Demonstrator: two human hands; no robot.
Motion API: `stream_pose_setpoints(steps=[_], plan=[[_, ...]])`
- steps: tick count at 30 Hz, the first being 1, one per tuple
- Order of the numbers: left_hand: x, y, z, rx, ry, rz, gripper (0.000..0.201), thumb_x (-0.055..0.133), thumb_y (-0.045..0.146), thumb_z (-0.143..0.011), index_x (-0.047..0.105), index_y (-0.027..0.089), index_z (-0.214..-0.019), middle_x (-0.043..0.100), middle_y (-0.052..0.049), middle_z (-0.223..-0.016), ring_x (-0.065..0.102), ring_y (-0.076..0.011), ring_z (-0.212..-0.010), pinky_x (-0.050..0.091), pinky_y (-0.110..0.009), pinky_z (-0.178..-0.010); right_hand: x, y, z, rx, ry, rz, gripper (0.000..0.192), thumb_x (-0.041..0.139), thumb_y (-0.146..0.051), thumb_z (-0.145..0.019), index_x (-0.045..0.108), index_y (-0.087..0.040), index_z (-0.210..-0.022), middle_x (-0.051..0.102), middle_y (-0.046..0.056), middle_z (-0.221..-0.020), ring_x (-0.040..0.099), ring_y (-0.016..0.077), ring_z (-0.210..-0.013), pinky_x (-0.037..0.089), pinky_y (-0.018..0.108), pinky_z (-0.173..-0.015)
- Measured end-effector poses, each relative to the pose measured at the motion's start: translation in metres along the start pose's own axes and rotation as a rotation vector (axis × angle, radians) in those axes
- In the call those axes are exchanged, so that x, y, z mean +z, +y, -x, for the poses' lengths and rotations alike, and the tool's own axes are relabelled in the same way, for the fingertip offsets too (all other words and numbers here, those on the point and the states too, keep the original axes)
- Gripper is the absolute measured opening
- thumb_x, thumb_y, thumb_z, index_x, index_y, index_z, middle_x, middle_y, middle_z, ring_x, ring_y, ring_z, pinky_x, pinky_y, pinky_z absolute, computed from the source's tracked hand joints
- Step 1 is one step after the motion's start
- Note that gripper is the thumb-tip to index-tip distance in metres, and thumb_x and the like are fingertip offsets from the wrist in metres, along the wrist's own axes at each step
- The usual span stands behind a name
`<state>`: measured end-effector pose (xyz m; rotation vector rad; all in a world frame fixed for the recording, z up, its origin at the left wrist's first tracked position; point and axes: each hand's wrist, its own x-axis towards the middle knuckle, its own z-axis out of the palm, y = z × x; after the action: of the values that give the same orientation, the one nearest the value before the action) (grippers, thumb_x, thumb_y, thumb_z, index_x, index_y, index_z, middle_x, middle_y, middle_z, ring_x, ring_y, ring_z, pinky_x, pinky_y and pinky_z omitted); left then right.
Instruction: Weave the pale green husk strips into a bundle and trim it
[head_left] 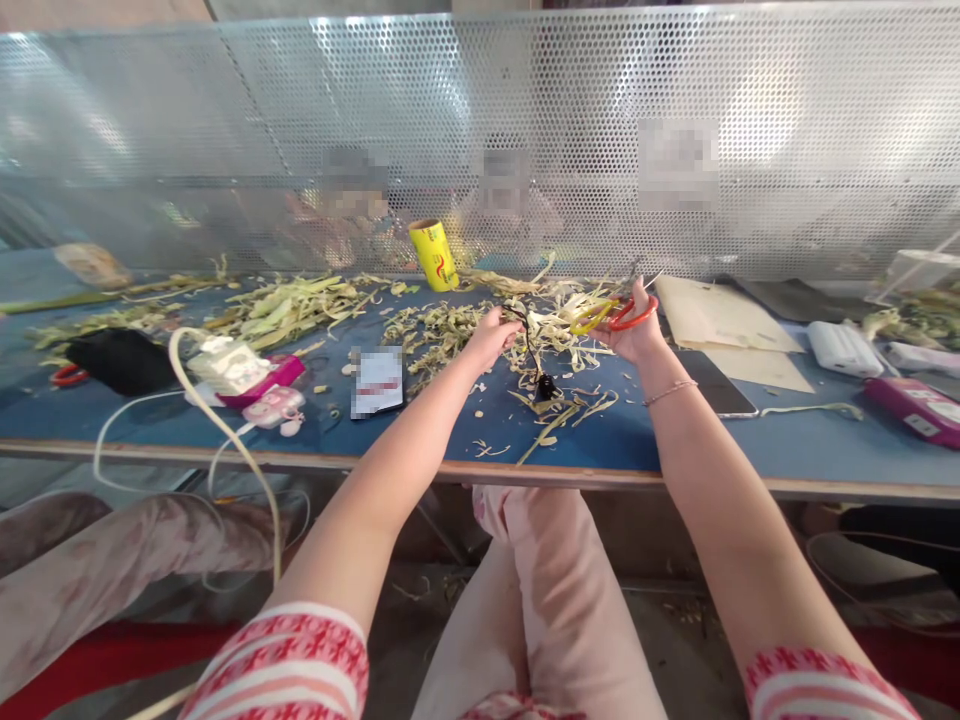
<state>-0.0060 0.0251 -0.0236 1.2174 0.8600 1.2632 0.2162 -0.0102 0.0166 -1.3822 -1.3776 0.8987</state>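
My left hand [495, 340] is closed in a pinch above the pile of dry plant strips [442, 335]. A thin black cord [531, 340] runs from its fingertips down to a small black plug-like end [545, 386] near the table's front. My right hand [634, 325] is closed around scissors with orange-red handles [636, 316], their blades pointing up and away. Beside the scissors, a yellow loop [591, 318] shows against the pale strips; I cannot tell whether it belongs to them.
A perforated metal screen [555, 110] closes off the far side of the blue table [465, 440]. Around me are a yellow roll [433, 256], a power strip with chargers [232, 368], a phone [377, 382], a tablet [716, 385] and brown paper [724, 318]. Another person's leg [135, 560] is at left.
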Motion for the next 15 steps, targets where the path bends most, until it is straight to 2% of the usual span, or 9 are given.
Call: stream_pose_setpoints(steps=[4, 11, 15], plan=[[-0.0015, -0.0029, -0.0018, -0.005, -0.009, -0.013, 0.021, 0.062, 0.006, -0.073, 0.044, 0.018, -0.078, 0.055, 0.002, -0.067, 0.037, -0.0029, -0.046, 0.025, -0.021, -0.050, -0.0019, -0.0012, 0.0007, 0.052, 0.052, -0.095, 0.076, 0.024, -0.077, -0.083, 0.043, -0.021, -0.131, 0.064, 0.007, -0.080, 0.066, 0.0226, -0.082, 0.052, 0.034, -0.069], [-0.0043, -0.0052, -0.0031, 0.000, -0.040, -0.064, 0.022, 0.061, 0.012, -0.079, 0.040, 0.018, -0.077, 0.054, 0.002, -0.068, 0.038, -0.0021, -0.046, 0.024, -0.019, -0.049, 0.0025, 0.0061, -0.0060, -0.012, -0.058, -0.608, 0.077, 0.024, -0.084, -0.076, 0.052, -0.024, -0.115, 0.063, 0.003, -0.071, 0.066, 0.0208, -0.068, 0.053, 0.035, -0.061], [-0.0020, -0.0027, -0.0003, -0.006, -0.040, -0.052, 0.019, 0.060, 0.011, -0.079, 0.042, 0.018, -0.079, 0.053, 0.003, -0.067, 0.037, -0.0020, -0.046, 0.023, -0.019, -0.048, 0.0041, 0.0086, -0.0067, -0.014, -0.053, -0.725, 0.073, 0.025, -0.085, -0.075, 0.051, -0.026, -0.109, 0.064, 0.002, -0.070, 0.066, 0.0207, -0.062, 0.053, 0.036, -0.056]])
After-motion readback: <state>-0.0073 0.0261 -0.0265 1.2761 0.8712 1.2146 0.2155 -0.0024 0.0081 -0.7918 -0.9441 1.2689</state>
